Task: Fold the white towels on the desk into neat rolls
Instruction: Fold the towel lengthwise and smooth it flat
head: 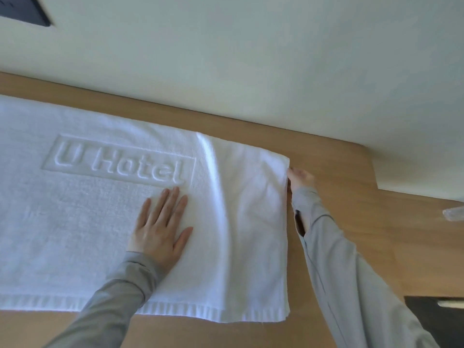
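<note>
A white towel (88, 222) embossed with "U Hotel" lies spread flat on the wooden desk (364, 209). It runs off the frame's left edge. My left hand (160, 227) rests palm down on it, fingers spread, just below the lettering. My right hand (300, 178) is at the towel's far right corner, its fingers pinching the towel's edge there. A soft fold ridge runs across the towel between the two hands. Both arms wear grey sleeves.
A pale wall (251, 59) stands directly behind the desk. A dark object (437, 315) sits at the desk's right front, and a small clear item (454, 213) shows at the right edge. A dark frame (22, 11) hangs at the top left.
</note>
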{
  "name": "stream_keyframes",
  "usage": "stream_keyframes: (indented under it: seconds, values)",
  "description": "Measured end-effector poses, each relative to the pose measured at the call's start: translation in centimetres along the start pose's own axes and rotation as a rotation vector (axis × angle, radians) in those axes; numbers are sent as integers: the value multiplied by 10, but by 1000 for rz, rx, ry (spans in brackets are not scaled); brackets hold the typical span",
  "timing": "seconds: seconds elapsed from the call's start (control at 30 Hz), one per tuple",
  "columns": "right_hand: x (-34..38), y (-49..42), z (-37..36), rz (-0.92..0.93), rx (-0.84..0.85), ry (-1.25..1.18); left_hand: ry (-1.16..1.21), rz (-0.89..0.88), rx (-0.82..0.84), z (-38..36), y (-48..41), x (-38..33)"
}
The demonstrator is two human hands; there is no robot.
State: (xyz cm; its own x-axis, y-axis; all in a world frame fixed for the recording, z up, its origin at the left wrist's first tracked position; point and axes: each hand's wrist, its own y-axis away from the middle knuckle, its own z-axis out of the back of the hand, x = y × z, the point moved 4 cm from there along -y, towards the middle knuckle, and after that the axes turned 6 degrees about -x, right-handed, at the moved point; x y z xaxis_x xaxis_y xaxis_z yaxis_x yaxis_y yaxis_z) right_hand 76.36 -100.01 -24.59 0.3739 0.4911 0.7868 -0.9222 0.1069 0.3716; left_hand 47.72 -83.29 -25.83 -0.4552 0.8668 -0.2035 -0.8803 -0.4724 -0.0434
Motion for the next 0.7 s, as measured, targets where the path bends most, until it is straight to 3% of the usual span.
stream_keyframes:
  seconds: [0.5, 0.7]
  values:
    - [25, -11, -12, 357, -68, 159, -25, 10, -4, 1, 2, -1]
    - [30, -25, -21, 322, -61, 311, -22, 8, -8, -1, 3, 0]
